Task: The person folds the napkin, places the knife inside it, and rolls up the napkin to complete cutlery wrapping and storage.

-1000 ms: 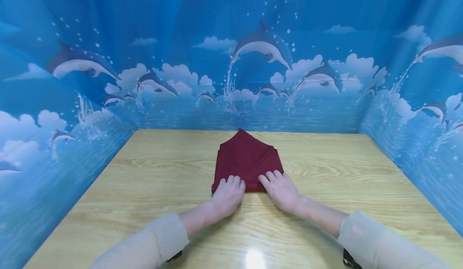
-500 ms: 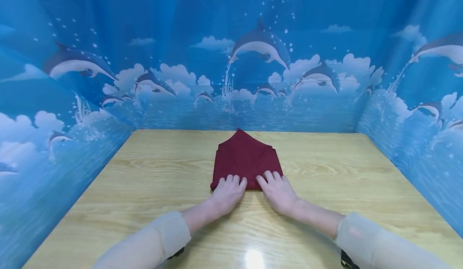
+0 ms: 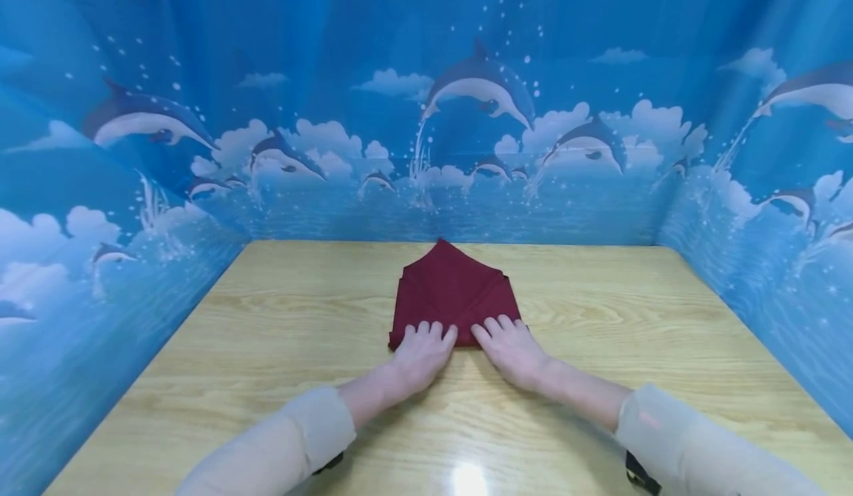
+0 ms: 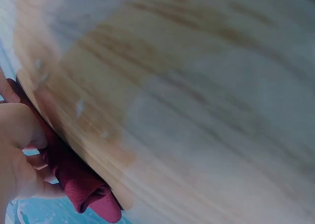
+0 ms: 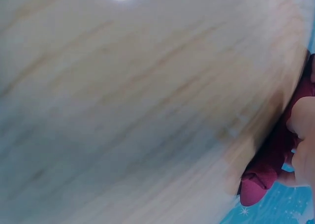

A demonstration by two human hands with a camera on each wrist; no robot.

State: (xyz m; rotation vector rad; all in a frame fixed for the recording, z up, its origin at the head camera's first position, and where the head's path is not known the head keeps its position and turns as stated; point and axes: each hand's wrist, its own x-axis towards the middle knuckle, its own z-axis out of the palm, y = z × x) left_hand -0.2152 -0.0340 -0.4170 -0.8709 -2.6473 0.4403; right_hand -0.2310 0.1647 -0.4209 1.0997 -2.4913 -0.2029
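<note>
The dark red cloth (image 3: 453, 285) lies folded on the wood-grained table (image 3: 300, 326), midway between its left and right sides and towards the far edge. Its pointed end faces away from the person, and in the head view the tip reaches the table's back edge. From that tip the two top sides slope down to shoulders left and right, then the flanks run towards the person, spreading slightly. The near edge is turned into a roll (image 4: 81, 184) whose long axis runs left to right, across the direction of the point. Whether the whole cloth is longer across or front to back cannot be told from this slanted view.

The left hand (image 3: 421, 355) grips the left part of the roll, fingers curled over it and thumb turned inward; the roll's left end sticks out past the hand, its folded layers showing in the left wrist view. The right hand (image 3: 514, 352) grips the right part in the same way, and the right wrist view shows that end beyond the fingers. The thumbs are near each other but apart, with red fabric between them.

The left sleeve (image 3: 320, 426) and right sleeve (image 3: 666, 429) are pale. A blue curtain (image 3: 333, 211) printed with dolphins, clouds and water stands behind the table and along both sides.
</note>
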